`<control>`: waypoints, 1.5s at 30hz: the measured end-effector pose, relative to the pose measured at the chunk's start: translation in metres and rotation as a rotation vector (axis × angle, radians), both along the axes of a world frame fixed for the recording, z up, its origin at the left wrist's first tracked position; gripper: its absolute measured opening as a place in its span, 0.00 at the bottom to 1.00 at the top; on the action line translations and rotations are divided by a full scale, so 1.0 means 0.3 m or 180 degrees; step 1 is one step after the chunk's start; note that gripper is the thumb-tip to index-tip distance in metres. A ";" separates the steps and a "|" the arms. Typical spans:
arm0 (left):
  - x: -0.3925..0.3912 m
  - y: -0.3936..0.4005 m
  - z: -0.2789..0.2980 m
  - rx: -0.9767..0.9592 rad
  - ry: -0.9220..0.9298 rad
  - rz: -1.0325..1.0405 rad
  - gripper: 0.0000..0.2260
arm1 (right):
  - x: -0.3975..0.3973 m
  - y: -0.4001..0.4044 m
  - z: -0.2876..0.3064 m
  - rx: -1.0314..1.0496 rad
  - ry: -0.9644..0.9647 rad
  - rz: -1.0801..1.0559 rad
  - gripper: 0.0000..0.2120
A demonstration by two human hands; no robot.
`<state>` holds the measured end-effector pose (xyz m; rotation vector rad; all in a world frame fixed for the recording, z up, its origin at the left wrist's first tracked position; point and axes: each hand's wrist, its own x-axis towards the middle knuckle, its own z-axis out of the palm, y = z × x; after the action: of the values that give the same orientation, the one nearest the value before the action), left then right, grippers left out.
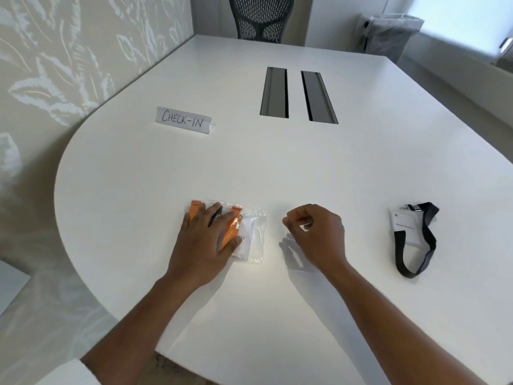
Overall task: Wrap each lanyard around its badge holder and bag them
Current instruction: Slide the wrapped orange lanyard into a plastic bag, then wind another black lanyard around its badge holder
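A clear plastic bag [256, 237] lies on the white table [277, 168] with a white badge holder wrapped in an orange lanyard [231, 232] inside it. My left hand [205, 240] presses flat on the bagged bundle with straight fingers. My right hand [316, 234] hovers to the right of the bag, its fingers curled; a thin clear film shows under it, and I cannot tell if the hand holds it. A second badge holder [404, 226] with a loose black lanyard [424, 245] lies at the right.
A folded paper sign reading CHECK-IN [183, 119] stands at the back left. Two cable slots [297, 95] are set in the table's middle. An office chair [261, 16] stands at the far end, and a lined bin [391, 34] stands near the window.
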<state>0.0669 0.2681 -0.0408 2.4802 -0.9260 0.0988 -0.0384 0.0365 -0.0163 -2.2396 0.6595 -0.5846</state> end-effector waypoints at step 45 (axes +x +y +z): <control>-0.391 -1.314 0.082 0.0767 0.1056 -0.0268 0.41 | -0.379 -1.144 -0.001 -0.0588 0.0821 0.0837 0.16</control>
<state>-0.0504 -0.1262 -0.0163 2.5590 -0.9392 -0.4639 -0.1520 -0.3066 -0.0165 -2.5492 0.4372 -0.2352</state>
